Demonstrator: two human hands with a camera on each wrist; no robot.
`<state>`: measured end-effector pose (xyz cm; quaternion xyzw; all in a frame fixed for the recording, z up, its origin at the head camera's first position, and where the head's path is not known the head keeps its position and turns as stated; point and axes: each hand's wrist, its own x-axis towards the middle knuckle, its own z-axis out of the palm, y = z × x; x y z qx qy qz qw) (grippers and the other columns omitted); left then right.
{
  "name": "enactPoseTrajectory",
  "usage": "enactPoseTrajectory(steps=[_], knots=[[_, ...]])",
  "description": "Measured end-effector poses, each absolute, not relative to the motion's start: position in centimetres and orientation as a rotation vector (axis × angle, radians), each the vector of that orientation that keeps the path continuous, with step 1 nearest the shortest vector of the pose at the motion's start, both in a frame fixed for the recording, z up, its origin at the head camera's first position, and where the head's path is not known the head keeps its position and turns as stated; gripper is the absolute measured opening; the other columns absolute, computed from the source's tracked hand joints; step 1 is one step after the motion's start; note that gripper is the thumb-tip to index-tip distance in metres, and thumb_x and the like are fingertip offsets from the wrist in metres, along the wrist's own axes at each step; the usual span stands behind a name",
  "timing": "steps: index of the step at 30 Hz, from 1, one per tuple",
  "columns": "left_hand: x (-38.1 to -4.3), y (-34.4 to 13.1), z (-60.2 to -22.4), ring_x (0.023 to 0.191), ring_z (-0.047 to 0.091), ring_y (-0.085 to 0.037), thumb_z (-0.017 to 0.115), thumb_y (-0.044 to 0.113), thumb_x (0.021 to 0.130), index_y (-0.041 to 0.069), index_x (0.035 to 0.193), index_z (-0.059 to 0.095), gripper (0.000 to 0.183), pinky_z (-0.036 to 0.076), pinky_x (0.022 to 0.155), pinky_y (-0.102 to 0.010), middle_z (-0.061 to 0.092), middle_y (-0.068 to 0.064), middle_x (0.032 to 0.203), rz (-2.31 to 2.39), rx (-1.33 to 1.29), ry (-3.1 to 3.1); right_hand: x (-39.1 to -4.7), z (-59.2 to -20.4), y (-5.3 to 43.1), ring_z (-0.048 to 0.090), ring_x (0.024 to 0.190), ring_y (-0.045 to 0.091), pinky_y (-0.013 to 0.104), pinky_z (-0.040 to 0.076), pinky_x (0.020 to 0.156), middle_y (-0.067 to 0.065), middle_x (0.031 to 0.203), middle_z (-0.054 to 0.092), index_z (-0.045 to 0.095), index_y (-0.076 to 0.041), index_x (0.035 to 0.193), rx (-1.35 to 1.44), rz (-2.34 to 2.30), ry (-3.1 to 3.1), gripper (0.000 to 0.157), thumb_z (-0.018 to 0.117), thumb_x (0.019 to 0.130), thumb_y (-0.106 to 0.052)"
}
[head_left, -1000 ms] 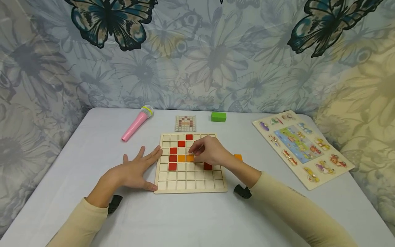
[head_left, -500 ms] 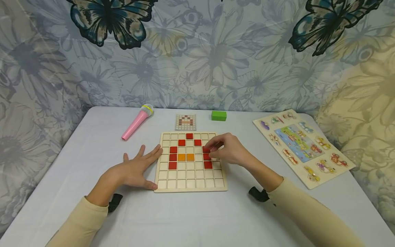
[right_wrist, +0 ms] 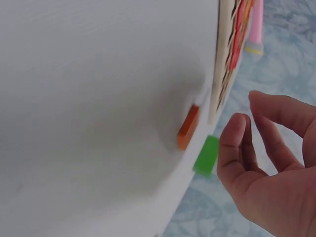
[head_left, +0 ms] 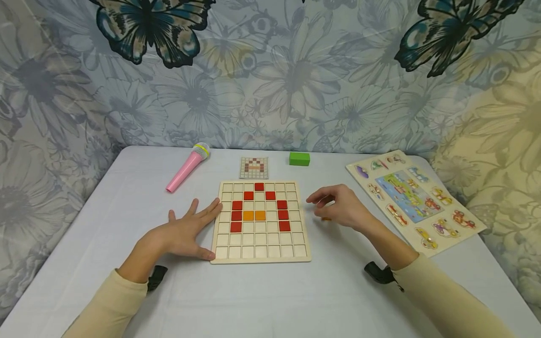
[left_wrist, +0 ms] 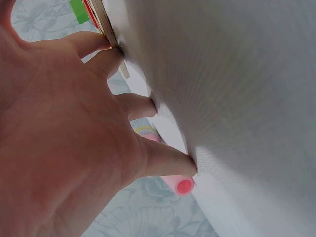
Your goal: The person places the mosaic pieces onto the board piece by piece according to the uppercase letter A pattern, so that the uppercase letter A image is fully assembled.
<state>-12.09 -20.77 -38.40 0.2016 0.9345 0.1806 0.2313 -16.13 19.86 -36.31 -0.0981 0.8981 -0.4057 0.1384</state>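
A wooden grid board (head_left: 262,253) lies mid-table, with several red tiles (head_left: 282,214) and two orange tiles (head_left: 254,215) set in its cells. My left hand (head_left: 181,236) is spread flat on the table; its thumb and fingertips touch the board's left edge. Right of the board, my right hand (head_left: 341,207) hovers with relaxed, slightly bent fingers and nothing between them. Below it lies a loose orange tile (right_wrist: 188,128), mostly hidden by the hand in the head view and seen whole in the right wrist view.
Behind the board lie a small pattern card (head_left: 254,167) and a green block (head_left: 299,159). A pink toy microphone (head_left: 188,167) lies at back left. On the right is a picture puzzle board (head_left: 415,204). Patterned fabric (head_left: 291,84) hangs behind the table.
My right hand has moved right, from over the board's middle to beside it above the loose orange tile. The second orange tile in the row now shows uncovered. The left hand stays put.
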Motion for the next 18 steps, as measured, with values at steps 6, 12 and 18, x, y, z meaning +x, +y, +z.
enactPoseTrajectory(steps=[6,12,18], knots=[[-12.1,-20.7,-38.5,0.158,-0.005,-0.053,0.086,0.054,0.079,0.024,0.169,0.013,0.12,-0.004,0.101,-0.093,0.002,0.002,0.178,0.493,0.555,2.569,-16.0,-36.7,21.5,0.063,0.099,0.025,0.032,0.054,0.074,0.015,0.111,0.073,0.078,-0.007,0.116,-0.204,-1.13,2.621,0.033,0.078,0.083,-0.004],[-12.1,-20.7,-38.5,0.158,-0.005,-0.054,0.086,0.054,0.079,0.023,0.169,0.013,0.12,-0.003,0.101,-0.093,0.002,0.001,0.178,0.489,0.557,2.571,-16.1,-37.3,22.9,0.062,0.096,0.024,0.028,0.053,0.071,0.015,0.107,0.073,0.077,-0.004,0.116,-0.168,-1.149,2.611,0.034,0.077,0.082,-0.001],[-12.1,-20.7,-38.5,0.158,-0.005,-0.054,0.086,0.054,0.079,0.023,0.169,0.012,0.121,-0.003,0.102,-0.093,0.001,0.001,0.178,0.483,0.56,2.572,-16.2,-38.0,23.4,0.062,0.093,0.024,0.027,0.053,0.071,0.015,0.108,0.073,0.077,-0.003,0.116,-0.148,-1.147,2.597,0.038,0.082,0.079,0.001]])
